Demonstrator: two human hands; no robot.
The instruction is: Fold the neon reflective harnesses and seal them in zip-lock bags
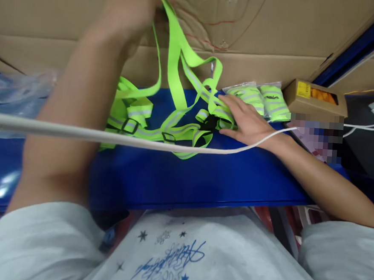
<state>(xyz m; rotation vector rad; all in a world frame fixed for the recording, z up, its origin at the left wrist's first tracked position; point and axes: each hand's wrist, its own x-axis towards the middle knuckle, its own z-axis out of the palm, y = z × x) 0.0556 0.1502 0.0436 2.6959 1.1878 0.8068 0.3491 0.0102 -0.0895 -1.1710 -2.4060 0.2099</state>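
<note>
Neon-green straps (174,73), left hand (137,4) raised, fingers clamped on them, right hand (250,124) at their edge, fingers apart.

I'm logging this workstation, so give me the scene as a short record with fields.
Left hand: high up and blurred, holding part of the neon-green fabric straps with grey stripes
Right hand: lower, fingers spread, at the straps' right side
Straps: loosely tangled, partly lifted, the rest on a glossy blue tabletop
Beyond right hand: two clear plastic packs of striped green material, beside a brown cardboard box
Foreground: slim white cable, crossing before the left forearm
Backdrop: brown cardboard panel
</note>
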